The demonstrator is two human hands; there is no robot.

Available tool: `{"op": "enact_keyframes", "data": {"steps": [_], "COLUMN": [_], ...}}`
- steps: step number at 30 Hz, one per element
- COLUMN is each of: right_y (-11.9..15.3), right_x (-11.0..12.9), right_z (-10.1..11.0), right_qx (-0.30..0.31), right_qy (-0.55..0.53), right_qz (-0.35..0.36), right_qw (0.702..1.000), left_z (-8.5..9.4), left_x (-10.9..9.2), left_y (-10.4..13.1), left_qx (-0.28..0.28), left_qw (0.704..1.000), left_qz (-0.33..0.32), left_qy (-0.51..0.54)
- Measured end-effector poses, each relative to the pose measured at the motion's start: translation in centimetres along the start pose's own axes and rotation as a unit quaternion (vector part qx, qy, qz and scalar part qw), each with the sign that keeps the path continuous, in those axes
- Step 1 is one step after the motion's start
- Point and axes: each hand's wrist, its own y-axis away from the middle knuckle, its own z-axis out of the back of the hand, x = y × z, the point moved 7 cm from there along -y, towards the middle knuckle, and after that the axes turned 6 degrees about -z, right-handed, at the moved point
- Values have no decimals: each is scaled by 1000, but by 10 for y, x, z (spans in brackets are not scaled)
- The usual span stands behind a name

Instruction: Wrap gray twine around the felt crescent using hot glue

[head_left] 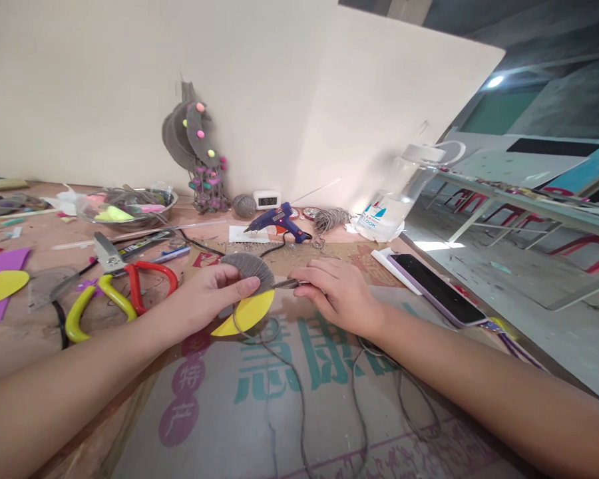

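My left hand (224, 286) is closed on a yellow crescent cutout (252, 313), thumb on top. Grey yarn winds tightly around the cutout's upper part (252, 267), while the lower part shows bare yellow. Just to the right, my right hand (337, 293) pinches a length of grey yarn (285, 284) that runs to the wrapped piece. Loose yarn (299, 392) trails in loops below both hands over a printed cardboard sheet (219, 426).
Scissors (134, 286) with red and yellow handles lie left. Behind are a blue glue gun (279, 221), a small clock (267, 199), a yarn ball (244, 205) and a bowl of scraps (167, 199). A phone (436, 286) and water bottle (394, 193) stand right.
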Motion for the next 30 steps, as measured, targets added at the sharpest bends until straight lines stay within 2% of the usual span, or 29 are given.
{"op": "enact_keyframes", "data": {"steps": [5, 8, 10, 12, 14, 17, 19, 22, 27, 30], "right_y": [1, 3, 3, 3, 4, 4, 3, 3, 7, 7], "right_x": [-7, -9, -13, -19, -24, -20, -15, -11, -9, -9], "right_z": [1, 0, -2, -6, -15, -30, -36, -37, -41, -42], "right_qx": [-11, 0, 4, 14, 38, 105, 143, 162, 179, 181], "right_qy": [-42, -62, -99, -163, -247, -344, -364, -375, -413, -410], "right_qz": [-42, -57, -102, -179, -260, -321, -324, -317, -321, -325], "right_qw": [998, 996, 990, 970, 933, 876, 861, 856, 833, 833], "left_z": [-1, -1, -2, -4, -6, -8, -10, -11, -5, -5], "left_x": [-1, -3, -5, -7, -9, -15, -18, -20, -15, -11], "left_y": [0, -1, -1, -1, 0, 1, 1, 1, -1, 0], "left_qx": [-1, -2, -2, 5, 17, 30, 41, 47, 19, 14], "left_qw": [1000, 1000, 998, 996, 993, 986, 980, 977, 988, 995], "left_qz": [1, -12, -26, -35, -42, -74, -104, -130, -88, -55], "left_qy": [7, -26, -62, -88, -106, -144, -163, -163, -126, -88]}}
